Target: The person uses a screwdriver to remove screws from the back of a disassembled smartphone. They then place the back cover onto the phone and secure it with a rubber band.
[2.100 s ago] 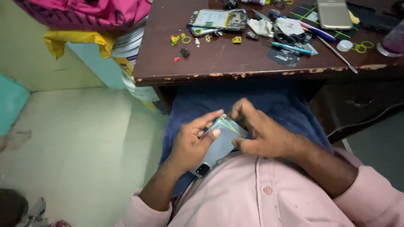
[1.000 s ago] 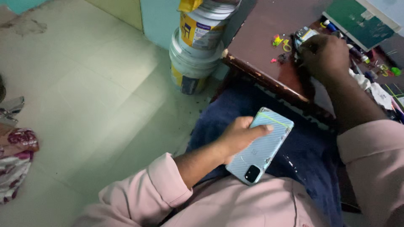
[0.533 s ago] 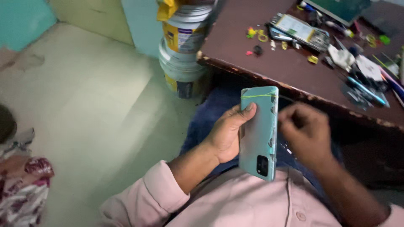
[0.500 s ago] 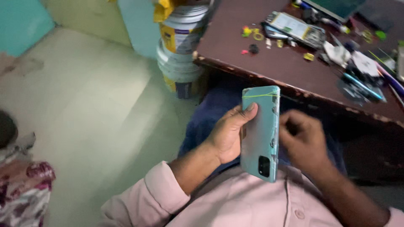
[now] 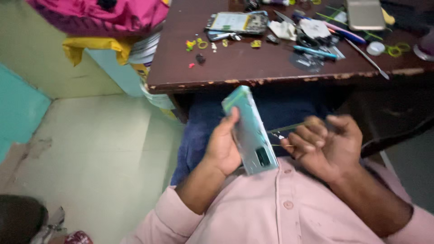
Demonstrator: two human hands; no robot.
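My left hand (image 5: 222,147) grips a light blue-green smartphone (image 5: 250,131) by its edge, held upright over my lap with its back and camera block facing me. My right hand (image 5: 326,143) is closed just to the right of the phone, pinching a thin green tool (image 5: 285,128) whose tip points at the phone's side. Both hands hover above my blue trousers (image 5: 203,126) and pink shirt (image 5: 271,212), just below the front edge of a dark wooden desk (image 5: 253,68).
On the desk lie an opened phone with its circuit board (image 5: 237,21), another phone (image 5: 364,13), a blue pen-like tool (image 5: 314,51), small yellow and green parts (image 5: 201,44) and tweezers (image 5: 364,52). Pink and yellow cloths (image 5: 97,20) sit over a bucket (image 5: 151,68) at the left. Pale floor (image 5: 90,153).
My right hand has closed on a thin green tool and come up against the phone's side. The phone has tilted edge-on. The view has swung to show the whole desk.
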